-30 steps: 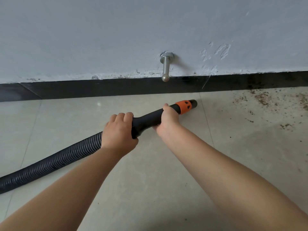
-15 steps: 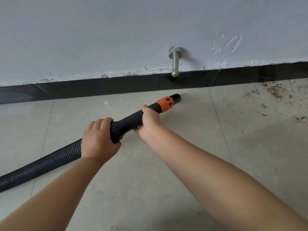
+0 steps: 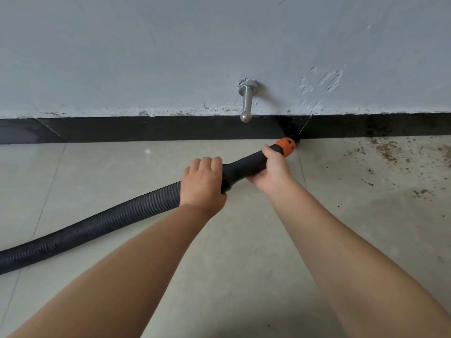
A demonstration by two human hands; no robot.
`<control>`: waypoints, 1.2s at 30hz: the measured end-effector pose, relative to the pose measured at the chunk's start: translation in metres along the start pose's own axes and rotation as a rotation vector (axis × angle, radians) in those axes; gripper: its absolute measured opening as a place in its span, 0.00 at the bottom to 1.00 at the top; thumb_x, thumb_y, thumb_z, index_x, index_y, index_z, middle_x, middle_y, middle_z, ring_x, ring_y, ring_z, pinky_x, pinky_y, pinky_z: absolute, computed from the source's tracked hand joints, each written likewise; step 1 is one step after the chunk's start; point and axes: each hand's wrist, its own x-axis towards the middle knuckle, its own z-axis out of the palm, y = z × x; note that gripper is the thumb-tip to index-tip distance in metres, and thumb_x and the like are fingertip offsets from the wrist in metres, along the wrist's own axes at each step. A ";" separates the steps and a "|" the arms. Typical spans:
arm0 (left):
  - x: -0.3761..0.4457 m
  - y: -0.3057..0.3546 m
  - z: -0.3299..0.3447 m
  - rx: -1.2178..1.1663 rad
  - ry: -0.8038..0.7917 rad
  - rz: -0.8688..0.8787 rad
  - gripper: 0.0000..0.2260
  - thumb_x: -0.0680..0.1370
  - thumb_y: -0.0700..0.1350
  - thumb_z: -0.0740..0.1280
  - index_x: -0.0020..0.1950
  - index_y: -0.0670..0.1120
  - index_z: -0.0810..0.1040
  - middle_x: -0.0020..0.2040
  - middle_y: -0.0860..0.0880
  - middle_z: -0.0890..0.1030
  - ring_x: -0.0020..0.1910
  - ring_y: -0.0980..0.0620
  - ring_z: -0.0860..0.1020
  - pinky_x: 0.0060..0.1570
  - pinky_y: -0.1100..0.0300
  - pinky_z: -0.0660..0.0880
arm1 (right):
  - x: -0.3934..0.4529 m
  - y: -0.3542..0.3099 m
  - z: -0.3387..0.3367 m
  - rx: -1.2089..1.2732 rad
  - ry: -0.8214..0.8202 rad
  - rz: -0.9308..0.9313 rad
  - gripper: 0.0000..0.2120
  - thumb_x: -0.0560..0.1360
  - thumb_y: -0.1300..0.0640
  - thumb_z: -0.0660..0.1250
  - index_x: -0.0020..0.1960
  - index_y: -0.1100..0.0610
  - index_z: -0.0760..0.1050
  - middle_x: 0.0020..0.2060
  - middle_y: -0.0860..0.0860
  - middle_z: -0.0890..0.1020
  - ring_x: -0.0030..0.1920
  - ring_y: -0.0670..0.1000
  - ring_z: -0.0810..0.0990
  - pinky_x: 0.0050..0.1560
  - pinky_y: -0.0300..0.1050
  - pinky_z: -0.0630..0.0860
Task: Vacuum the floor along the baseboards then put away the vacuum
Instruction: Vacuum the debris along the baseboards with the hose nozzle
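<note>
While both hands grip it, nozzle (image 3: 246, 165) tip meets baseboard (image 3: 170, 129).

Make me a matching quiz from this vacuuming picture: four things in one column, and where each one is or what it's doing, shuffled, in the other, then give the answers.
Things:
1. left hand
2. right hand
3. orange nozzle collar
4. metal door stop

Places or states:
A. sticks out of the wall above the baseboard
B. grips the black wand just behind the orange part
C. sits at the foot of the baseboard
D. grips where the ribbed hose meets the wand

Pairs: 1-D, 2-B, 3-C, 4-A
</note>
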 end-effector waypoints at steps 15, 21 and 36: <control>-0.004 -0.055 -0.039 0.048 -0.191 -0.213 0.16 0.70 0.48 0.70 0.49 0.45 0.66 0.49 0.47 0.75 0.43 0.49 0.69 0.40 0.58 0.66 | -0.017 0.042 0.041 -0.005 -0.044 0.113 0.21 0.76 0.56 0.66 0.66 0.59 0.65 0.59 0.59 0.75 0.59 0.61 0.75 0.57 0.59 0.75; -0.045 -0.119 -0.049 0.029 -0.112 -0.383 0.17 0.68 0.42 0.71 0.54 0.41 0.71 0.50 0.43 0.75 0.47 0.43 0.71 0.41 0.56 0.65 | -0.042 0.101 0.087 -0.101 -0.155 0.187 0.22 0.76 0.57 0.67 0.67 0.59 0.64 0.61 0.59 0.74 0.60 0.60 0.75 0.58 0.57 0.75; -0.042 -0.124 -0.018 0.042 0.372 -0.146 0.21 0.58 0.32 0.69 0.51 0.33 0.77 0.45 0.36 0.79 0.44 0.32 0.77 0.45 0.40 0.73 | -0.047 0.079 0.079 -0.065 -0.249 0.214 0.22 0.78 0.61 0.64 0.69 0.62 0.62 0.62 0.62 0.74 0.61 0.63 0.74 0.51 0.59 0.73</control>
